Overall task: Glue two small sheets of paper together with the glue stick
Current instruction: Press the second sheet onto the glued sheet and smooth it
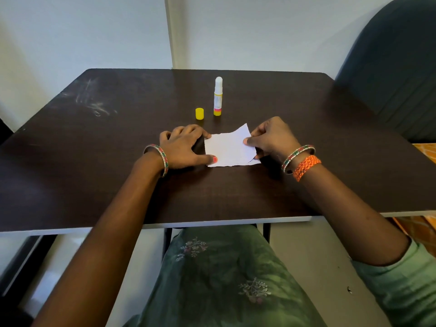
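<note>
The two sheets lie near the middle of the desk (94,161), one over the other. The top sheet (227,148) covers most of the bottom sheet (256,162), which shows only as a strip along the near right edge. The left hand (186,147) lies spread on the desk with its fingertips pressing the top sheet's left edge. The right hand (271,138) pinches the right side of the top sheet between thumb and fingers, and that far right corner is lifted and curled off the desk.

The glue stick (218,96) stands upright just beyond the paper, uncapped with its white tip exposed. Its yellow cap (199,113) stands beside it to the left. Neither hand touches them.

The step in hand looks like laying the top sheet onto the glued one, though no glue can be seen on the paper. To do it well, the left hand should keep the left edge pinned so the sheets do not slide apart. The right hand should lower the raised corner gradually, letting the paper roll down from left to right instead of dropping it, so no bubble or crease gets trapped. The torn edges are uneven, so matching the overall outline matters more than any one corner. Firm rubbing outward from the pinned side should follow.
</note>
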